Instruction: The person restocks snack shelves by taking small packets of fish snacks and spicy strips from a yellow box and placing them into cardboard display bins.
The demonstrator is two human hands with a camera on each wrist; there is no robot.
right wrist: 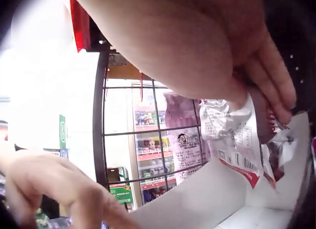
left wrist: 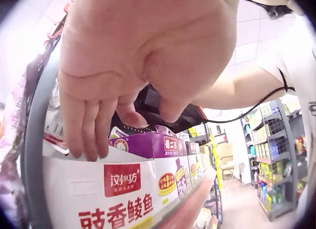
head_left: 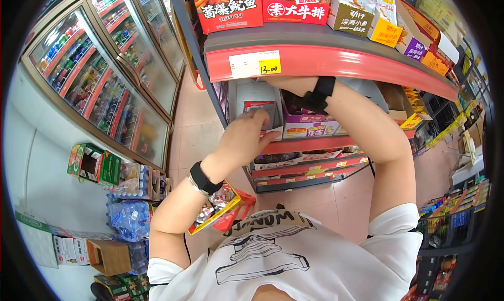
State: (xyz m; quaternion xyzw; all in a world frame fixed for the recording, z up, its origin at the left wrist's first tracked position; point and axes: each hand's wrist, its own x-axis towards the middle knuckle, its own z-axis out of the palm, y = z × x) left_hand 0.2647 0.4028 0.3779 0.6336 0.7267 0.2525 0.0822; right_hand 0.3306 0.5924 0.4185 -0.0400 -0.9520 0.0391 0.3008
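Note:
Under the upper shelf my right hand (right wrist: 212, 46) pinches silver snack packets (right wrist: 229, 130) with red edges over a white cardboard box (right wrist: 197, 194). In the head view the shelf hides most of that hand. My left hand (head_left: 241, 141) is at the front of the same box, its fingers reaching down over the front rim in the left wrist view, with nothing in its grasp. Beside those fingers, a grey and red packet (head_left: 260, 112) shows inside the box. A purple and white carton (left wrist: 168, 147) stands right next to it.
Above my hands, the upper shelf's red edge (head_left: 315, 64) carries a price tag (head_left: 255, 64) and several snack boxes. A wire grid (right wrist: 155, 133) closes the shelf's side. Glass-door fridges (head_left: 110, 75) stand to the left. A yellow-rimmed box of packets (head_left: 218, 209) sits below my left forearm.

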